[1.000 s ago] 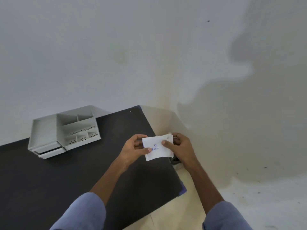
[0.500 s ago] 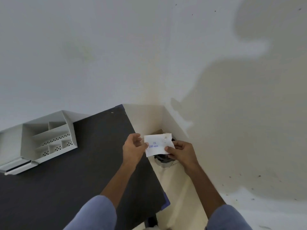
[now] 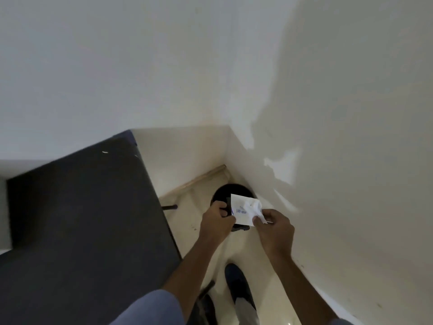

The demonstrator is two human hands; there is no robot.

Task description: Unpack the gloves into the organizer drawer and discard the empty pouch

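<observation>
Both hands are up over a round black bin (image 3: 226, 192) tucked in the floor corner by the white wall (image 3: 351, 113). Left hand (image 3: 216, 222) pinches the left edge of the white pouch (image 3: 241, 214), right hand (image 3: 275, 227) pinches its crumpled right corner. Blue print on the pouch reads "100". Dark table (image 3: 82, 219) sits left, a dark shoe (image 3: 237, 285) down near.

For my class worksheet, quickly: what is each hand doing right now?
Left hand: closed, pinching the left edge of the white pouch above the black bin.
Right hand: closed, pinching the pouch's crumpled right side.
</observation>
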